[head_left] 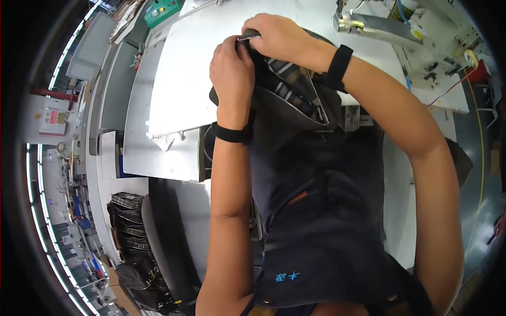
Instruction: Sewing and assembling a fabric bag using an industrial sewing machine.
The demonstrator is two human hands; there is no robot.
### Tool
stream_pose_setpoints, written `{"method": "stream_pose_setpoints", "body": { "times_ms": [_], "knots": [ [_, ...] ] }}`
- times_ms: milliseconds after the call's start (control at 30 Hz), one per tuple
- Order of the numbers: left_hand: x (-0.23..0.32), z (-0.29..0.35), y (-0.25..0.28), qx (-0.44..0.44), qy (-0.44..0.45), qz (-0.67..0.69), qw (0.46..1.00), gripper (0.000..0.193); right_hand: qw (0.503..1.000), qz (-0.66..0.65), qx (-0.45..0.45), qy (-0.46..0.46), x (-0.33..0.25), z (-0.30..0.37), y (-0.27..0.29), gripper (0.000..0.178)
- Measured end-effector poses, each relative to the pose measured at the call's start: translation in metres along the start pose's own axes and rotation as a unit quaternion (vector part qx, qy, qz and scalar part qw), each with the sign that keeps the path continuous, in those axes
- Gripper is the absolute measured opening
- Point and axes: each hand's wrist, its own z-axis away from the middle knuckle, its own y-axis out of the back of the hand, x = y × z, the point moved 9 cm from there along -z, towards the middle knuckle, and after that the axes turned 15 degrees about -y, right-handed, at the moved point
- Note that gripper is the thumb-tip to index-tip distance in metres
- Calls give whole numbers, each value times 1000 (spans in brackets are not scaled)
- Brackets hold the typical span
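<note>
A dark bag [282, 118] with a metal zipper [295, 108] lies at the near edge of the white table, its mouth gaping. Plaid lining [287, 71] shows inside. My left hand [232, 73] is closed on the bag's edge at the far left end of the zipper, fingertips pressed together. Just to the right, my right hand [276, 39] grips the same zippered edge, with a short piece of the teeth showing between the two hands. The fingertips are partly hidden, and whether a zipper pull is among them I cannot tell.
White table [179, 79] spreads under the bag. A sewing machine [377, 29] stands at the far right, a green control box [162, 11] at the far left. Stacked dark bags [129, 226] lie at the lower left beside a grey padded edge [153, 247]. A dark apron [327, 221] covers my front.
</note>
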Motion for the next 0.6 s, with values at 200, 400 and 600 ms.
{"method": "stream_pose_setpoints", "body": {
  "times_ms": [200,400,600],
  "knots": [
    [-10,-2,5,-10,2,98,995,26,994,-103,-35,6,7,-10,2,21],
    [-19,-8,-15,-109,20,176,978,30,946,-234,-203,-95,19,-6,5,17],
    [-43,3,-51,-221,150,364,892,28,894,-285,-288,-190,39,3,-1,15]
  ]
}}
